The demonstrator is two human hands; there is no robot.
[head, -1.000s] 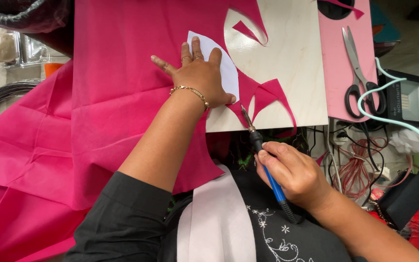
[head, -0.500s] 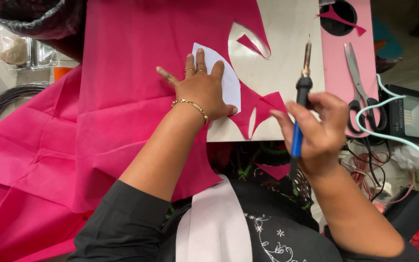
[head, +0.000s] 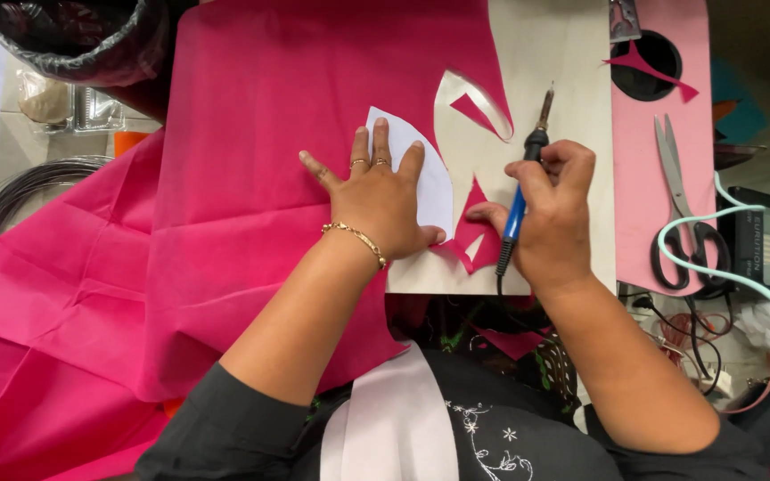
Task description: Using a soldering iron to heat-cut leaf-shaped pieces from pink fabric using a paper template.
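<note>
Now the left hand (head: 383,203) lies flat on the template (head: 428,174) over pink fabric (head: 251,151); right hand (head: 552,212) clenches the cutter (head: 520,196), tip at twelve o'clock. Several shapes cut, plenty left.

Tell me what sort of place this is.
Probably a small craft or sewing workbench. Pink fabric lies over a wooden board, the left hand presses a white paper template on it, the right hand holds a hot cutting tool, and scissors lie nearby.

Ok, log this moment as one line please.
left hand: flat on white paper template over pink fabric sheet | right hand: grips blue-handled hot cutting tool, tip raised | pale wooden board beneath
</note>
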